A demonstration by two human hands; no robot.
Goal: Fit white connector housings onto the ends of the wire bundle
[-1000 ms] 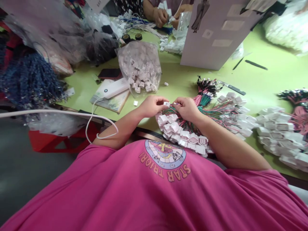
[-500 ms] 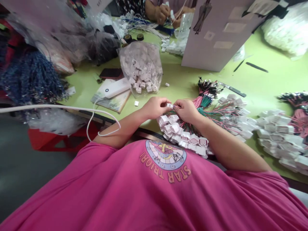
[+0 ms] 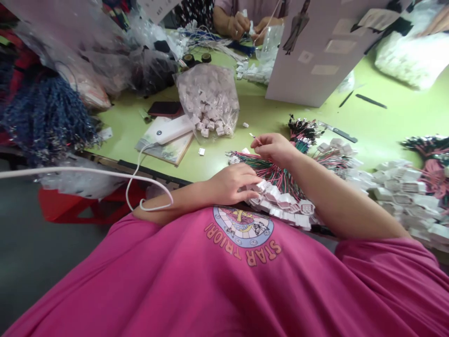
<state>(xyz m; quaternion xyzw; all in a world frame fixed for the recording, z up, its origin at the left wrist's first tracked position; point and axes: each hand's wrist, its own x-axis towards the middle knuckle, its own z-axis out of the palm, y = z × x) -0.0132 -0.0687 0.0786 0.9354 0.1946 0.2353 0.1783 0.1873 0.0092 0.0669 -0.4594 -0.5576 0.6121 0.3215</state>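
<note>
My left hand (image 3: 234, 184) is low over a bunch of white plastic connectors (image 3: 275, 194) at the table's front edge. Its thumb and fingers close around a white connector at the bunch's left end. Farther up, my right hand (image 3: 275, 148) pinches a thin wire, and the metal tip (image 3: 252, 135) sticks out to the left of the fingertips. Beneath my right hand, red, green and black wires (image 3: 270, 173) fan out from the connectors, with bare terminal ends at the left. A small white connector (image 3: 201, 151) lies alone on the table.
Behind my hands stands a clear bag of white connectors (image 3: 210, 103). A white power bank (image 3: 173, 129) with a cable rests on a notebook (image 3: 175, 153). More wire bundles (image 3: 403, 187) lie right. Across the table, a person's hands (image 3: 242, 25) work beside an upright board (image 3: 298, 70).
My hands have come apart. The left moved down to the connector bunch; the right stayed near its place, now pinching a wire with its tip exposed.
</note>
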